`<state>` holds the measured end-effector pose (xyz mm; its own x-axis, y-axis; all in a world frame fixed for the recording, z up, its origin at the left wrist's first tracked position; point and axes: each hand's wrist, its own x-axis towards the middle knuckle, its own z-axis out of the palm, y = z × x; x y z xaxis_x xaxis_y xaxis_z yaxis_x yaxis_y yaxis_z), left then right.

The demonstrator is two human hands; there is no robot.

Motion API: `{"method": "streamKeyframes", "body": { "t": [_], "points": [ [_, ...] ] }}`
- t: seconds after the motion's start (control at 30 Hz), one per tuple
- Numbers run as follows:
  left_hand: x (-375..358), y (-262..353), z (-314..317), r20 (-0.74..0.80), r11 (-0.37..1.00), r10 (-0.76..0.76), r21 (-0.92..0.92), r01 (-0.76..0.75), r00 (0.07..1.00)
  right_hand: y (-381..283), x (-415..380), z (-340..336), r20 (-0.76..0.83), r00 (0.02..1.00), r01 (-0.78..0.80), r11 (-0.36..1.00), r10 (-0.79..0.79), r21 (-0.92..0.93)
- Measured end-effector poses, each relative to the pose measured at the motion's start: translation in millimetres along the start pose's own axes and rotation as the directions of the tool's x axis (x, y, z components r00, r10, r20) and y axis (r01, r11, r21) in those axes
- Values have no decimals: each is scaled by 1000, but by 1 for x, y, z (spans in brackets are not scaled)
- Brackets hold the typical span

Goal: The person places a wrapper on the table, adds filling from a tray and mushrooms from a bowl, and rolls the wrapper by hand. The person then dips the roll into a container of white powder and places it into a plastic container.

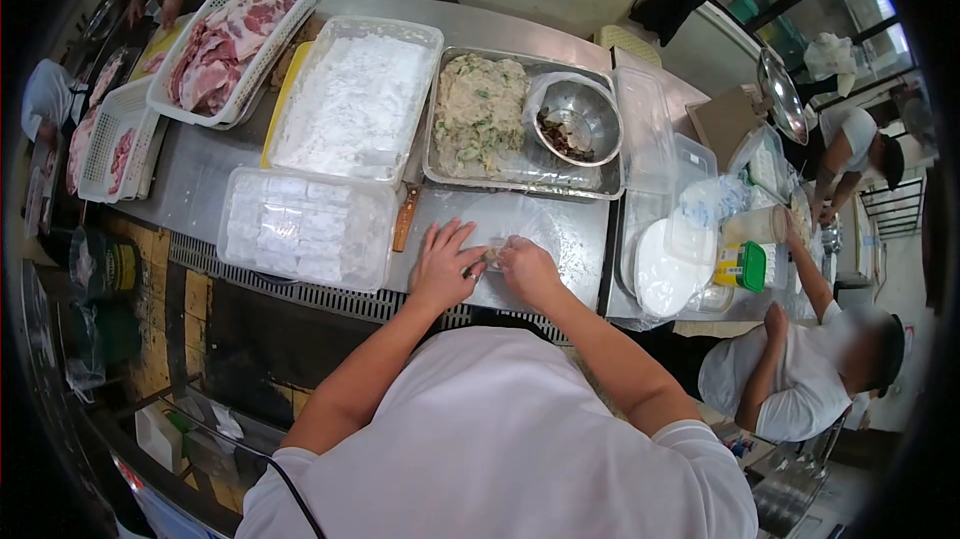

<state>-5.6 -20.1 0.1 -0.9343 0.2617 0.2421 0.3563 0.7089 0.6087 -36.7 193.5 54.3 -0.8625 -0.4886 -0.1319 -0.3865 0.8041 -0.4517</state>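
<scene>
On the steel table, my left hand (446, 264) lies with its fingers stretched out, their tips beside a small pale lump (491, 254). My right hand (529, 270) is curled closed at the other side of that lump; what its fingers grip is mostly hidden. A thin clear plastic sheet (515, 216) spreads flat just beyond both hands. Past it stands a metal tray (520, 186) with a pale, green-flecked minced mixture (478, 109). A steel bowl (590, 99) holding dark brown pieces (563, 136) sits in the same tray.
Left of my hands are a wooden-handled tool (405, 219), a box of white-dusted blocks (307, 224) and a tub of white powder (350, 94). Raw meat (232, 47) fills a white basket further left. Lids (665, 269) lie right, near a co-worker (790, 369).
</scene>
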Motion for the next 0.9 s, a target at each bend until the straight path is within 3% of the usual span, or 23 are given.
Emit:
{"method": "streamKeyframes", "body": {
  "t": [0.1, 0.2, 0.4, 0.5, 0.6, 0.7, 0.8, 0.9],
  "points": [
    [1, 1, -1, -5, 1000, -6, -7, 6, 1000, 10, 0, 9, -64, 994, 78, 993, -84, -89],
    [1, 1, 0, -16, 1000, -4, -6, 4, 1000, 12, -7, 14, -179, 983, 36, 999, -36, -2],
    [1, -1, 1, 5, 1000, -9, 5, 9, 1000, 24, -10, 18, -248, 966, -45, 989, 79, 139],
    [1, -1, 1, 22, 1000, -13, 10, 13, 1000, 33, -15, 21, -222, 973, -49, 994, 70, 99],
    [1, -1, 1, 20, 1000, -13, 10, 13, 1000, 28, -21, 16, -200, 962, -123, 950, 185, 285],
    [0, -1, 1, 22, 1000, -15, 10, 15, 1000, 17, -23, 3, -193, 928, -254, 921, 318, 296],
    [0, 0, 1, 25, 1000, -19, 12, 18, 1000, 15, -24, -3, -121, 911, -374, 913, 395, 162],
    [1, 1, 0, 23, 1000, -20, 8, 20, 1000, 31, -26, 10, -102, 905, -332, 836, 412, 436]
  ]
}}
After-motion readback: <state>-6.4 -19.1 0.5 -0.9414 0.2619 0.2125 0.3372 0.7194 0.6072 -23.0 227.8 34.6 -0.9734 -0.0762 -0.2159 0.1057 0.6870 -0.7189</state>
